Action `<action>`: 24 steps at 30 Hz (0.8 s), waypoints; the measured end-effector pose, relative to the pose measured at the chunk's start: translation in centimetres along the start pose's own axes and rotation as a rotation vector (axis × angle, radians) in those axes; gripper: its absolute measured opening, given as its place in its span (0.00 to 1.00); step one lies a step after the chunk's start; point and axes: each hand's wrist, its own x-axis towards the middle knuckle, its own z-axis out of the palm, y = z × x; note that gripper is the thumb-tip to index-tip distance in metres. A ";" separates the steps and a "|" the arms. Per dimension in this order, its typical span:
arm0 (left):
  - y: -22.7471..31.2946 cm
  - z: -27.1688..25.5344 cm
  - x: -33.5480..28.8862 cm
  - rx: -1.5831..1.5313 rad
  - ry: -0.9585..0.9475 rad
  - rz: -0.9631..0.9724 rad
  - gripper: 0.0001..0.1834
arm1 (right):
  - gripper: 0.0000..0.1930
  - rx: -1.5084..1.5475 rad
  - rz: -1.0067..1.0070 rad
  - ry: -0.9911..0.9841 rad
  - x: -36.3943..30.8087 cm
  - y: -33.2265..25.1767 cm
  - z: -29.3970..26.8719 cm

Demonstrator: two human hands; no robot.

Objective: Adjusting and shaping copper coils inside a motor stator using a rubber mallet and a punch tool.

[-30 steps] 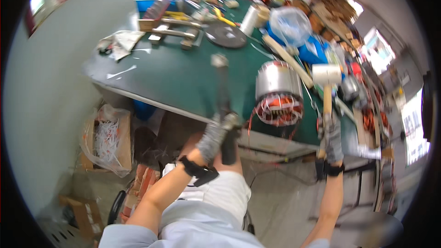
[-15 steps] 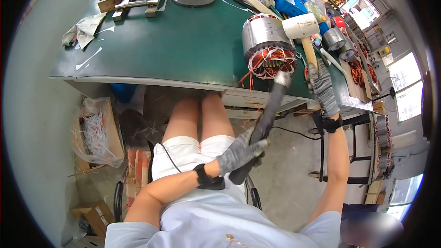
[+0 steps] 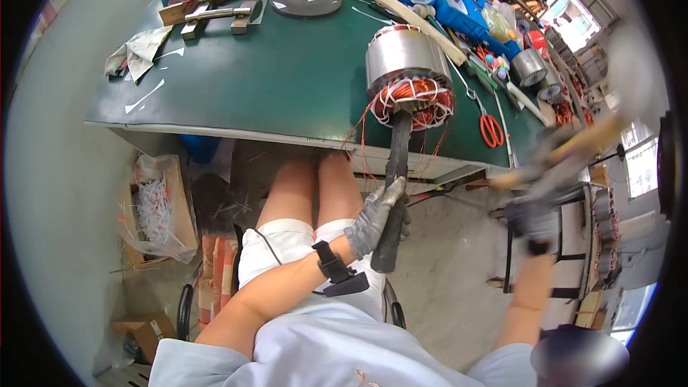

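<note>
A motor stator (image 3: 407, 61), a silver cylinder with orange-red copper windings (image 3: 423, 92) laced in white cord, lies on its side on the green bench. My gloved left hand (image 3: 378, 221) is closed around a long black bar (image 3: 398, 165). The bar's far end meets the middle of the winding end facing me; how deep it reaches is hidden. Out to the right, beyond the bench edge, my gloved right hand (image 3: 541, 193) is smeared by motion. It grips a mallet by its wooden handle (image 3: 591, 140); the pale head is a blur above.
Orange-handled scissors (image 3: 491, 130) lie right of the stator. Blue bins (image 3: 459, 13) and smaller metal stators (image 3: 529, 67) stand behind. A dark round disc (image 3: 306, 0) and a grey cloth (image 3: 141, 54) are on the left. A box of white scraps (image 3: 185, 208) sits below.
The mallet has swung away from beside the stator, out to the right with my right hand. The bar's tip has shifted left and now meets the winding end. The stator sits slightly further left.
</note>
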 end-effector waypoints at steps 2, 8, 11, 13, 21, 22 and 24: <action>-0.8 -0.8 0.9 0.025 -0.080 -0.003 0.24 | 0.21 -0.130 -0.055 0.107 0.0 1.8 -3.1; 0.8 -1.3 -2.6 0.098 -0.014 0.021 0.26 | 0.17 -0.334 0.060 -0.206 0.5 -6.1 -5.0; 0.9 -2.7 -1.0 0.096 0.038 0.053 0.18 | 0.17 0.528 0.021 -0.496 1.8 -8.5 -4.4; 0.1 -3.2 -0.7 0.075 -0.019 0.023 0.18 | 0.14 -0.176 -0.239 -0.151 -4.5 -1.7 0.1; 0.2 -2.1 -3.5 0.089 0.055 0.052 0.21 | 0.08 -0.263 0.047 -0.141 -1.4 -5.3 -1.7; 0.7 -2.4 -2.6 0.089 0.019 0.084 0.20 | 0.08 0.111 0.263 -0.079 -0.9 -6.8 -1.3; -0.4 -3.0 -1.8 0.044 0.008 0.064 0.15 | 0.15 0.169 0.186 0.196 -3.8 -3.0 2.7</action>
